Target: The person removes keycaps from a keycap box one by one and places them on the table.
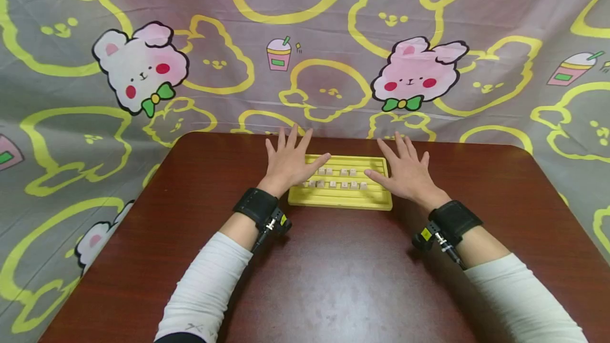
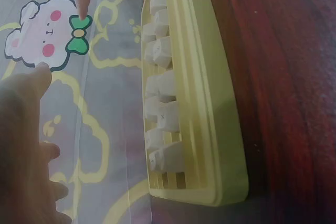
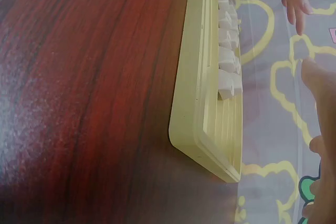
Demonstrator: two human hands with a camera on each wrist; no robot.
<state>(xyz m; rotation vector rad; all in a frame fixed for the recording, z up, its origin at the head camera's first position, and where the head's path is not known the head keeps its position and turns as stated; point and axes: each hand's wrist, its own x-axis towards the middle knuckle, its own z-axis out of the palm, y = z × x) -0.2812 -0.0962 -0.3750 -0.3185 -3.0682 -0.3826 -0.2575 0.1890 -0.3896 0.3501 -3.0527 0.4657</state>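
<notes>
A yellow ridged tray point(image 1: 340, 200) lies flat on the table, bearing two rows of small whitish keycap-like blocks point(image 1: 344, 185). Over its left end my left hand point(image 1: 289, 164) spreads its fingers, palm down, with nothing held. My right hand point(image 1: 405, 174) is spread likewise at the right end, its thumb reaching over the tray. In the left wrist view, white blocks point(image 2: 167, 87) stand in the tray point(image 2: 202, 103) with faint marks on some. From the right wrist view, the tray's near end point(image 3: 210, 150) has bare ridges beside the blocks point(image 3: 227, 56). Whether either hand touches the tray I cannot tell.
The dark reddish-brown table point(image 1: 343, 279) has rounded far corners. Close behind it hangs a grey-pink cloth point(image 1: 329, 30) with yellow outlines and cartoon rabbits. Black wrist straps with small cameras sit on the left wrist point(image 1: 259, 208) and right wrist point(image 1: 455, 221).
</notes>
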